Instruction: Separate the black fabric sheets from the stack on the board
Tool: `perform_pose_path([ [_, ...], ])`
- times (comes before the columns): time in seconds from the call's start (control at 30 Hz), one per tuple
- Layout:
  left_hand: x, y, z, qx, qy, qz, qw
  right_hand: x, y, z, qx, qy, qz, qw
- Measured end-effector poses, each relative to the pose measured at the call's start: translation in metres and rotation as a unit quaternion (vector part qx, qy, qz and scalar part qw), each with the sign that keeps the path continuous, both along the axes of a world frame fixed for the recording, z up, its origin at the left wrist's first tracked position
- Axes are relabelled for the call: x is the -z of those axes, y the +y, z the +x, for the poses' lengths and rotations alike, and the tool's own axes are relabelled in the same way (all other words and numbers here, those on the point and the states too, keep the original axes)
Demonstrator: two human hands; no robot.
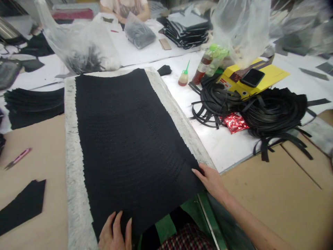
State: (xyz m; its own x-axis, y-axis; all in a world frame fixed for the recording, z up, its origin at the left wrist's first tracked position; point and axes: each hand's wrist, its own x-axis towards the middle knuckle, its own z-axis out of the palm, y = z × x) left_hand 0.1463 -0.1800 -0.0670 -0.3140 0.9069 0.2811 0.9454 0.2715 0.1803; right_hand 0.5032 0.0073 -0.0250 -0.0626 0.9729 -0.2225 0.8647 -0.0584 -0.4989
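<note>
A large black sheet [122,139] with jagged long edges and rows of faint curved marks lies on a pale, worn board [74,173]. Its near end reaches past the board toward my lap. On the sheet's near left corner rest the spread fingers of my left hand [116,232], pressing from above. My right hand [209,178] holds the right edge near the other corner, two digits showing on top and the rest hidden by the edge and the hand itself.
Pink-handled thread snips [18,158] and a black cut piece [23,206] lie left. Coiled black strips [275,111], a red foil packet [235,122], a yellow box [252,80] bearing a phone [253,77], and a small glue bottle [183,78] sit right. Another person [127,10] sits opposite.
</note>
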Motion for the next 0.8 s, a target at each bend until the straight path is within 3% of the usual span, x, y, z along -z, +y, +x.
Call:
perform_pose_path([
  [0.23, -0.016, 0.002, 0.008, -0.007, -0.029, -0.055, 0.998, 0.004, -0.002, 0.003, 0.031, 0.022, -0.016, 0.999],
  [0.4, -0.015, -0.001, 0.006, 0.002, -0.032, -0.06, 0.998, 0.009, -0.006, 0.002, 0.069, 0.032, -0.002, 0.997],
  [0.63, -0.017, 0.0, 0.009, -0.002, -0.005, -0.083, 0.997, 0.014, -0.011, 0.004, 0.054, 0.007, 0.036, 0.998],
  [0.8, -0.016, -0.005, 0.009, -0.006, 0.007, -0.108, 0.994, 0.012, -0.012, 0.001, 0.057, -0.007, 0.025, 0.998],
])
